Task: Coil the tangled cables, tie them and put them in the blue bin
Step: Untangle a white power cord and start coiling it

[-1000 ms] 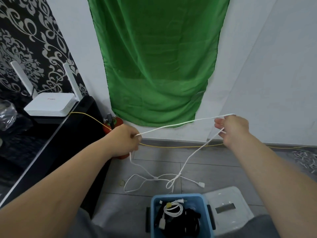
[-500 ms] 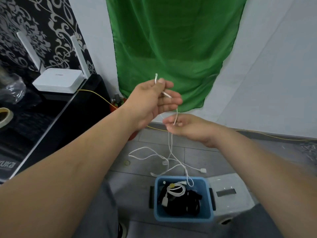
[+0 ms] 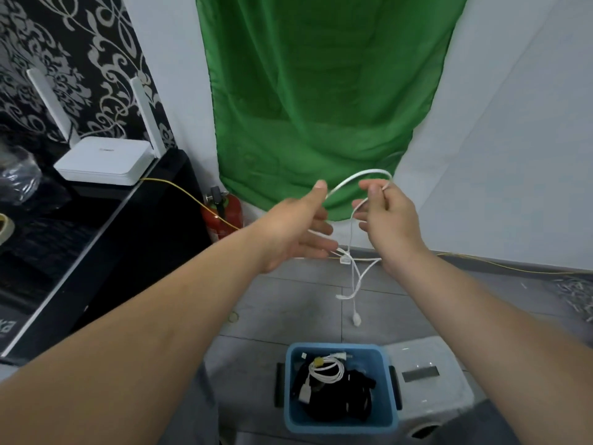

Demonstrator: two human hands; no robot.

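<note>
— Two hands, doing what?
— Fingers straight, the left hand carries a white cable loop; the right hand pinches it just beside.
— Progress?
— Coiling underway, untied. Below both hands, the blue bin holds finished coils.

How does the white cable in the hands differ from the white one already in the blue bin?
The held white cable is loose: one open loop between the left hand and right hand, ends dangling above the floor. The binned white cable is a tight small coil, lying on black cables inside the blue bin. Both are thin and white.
</note>
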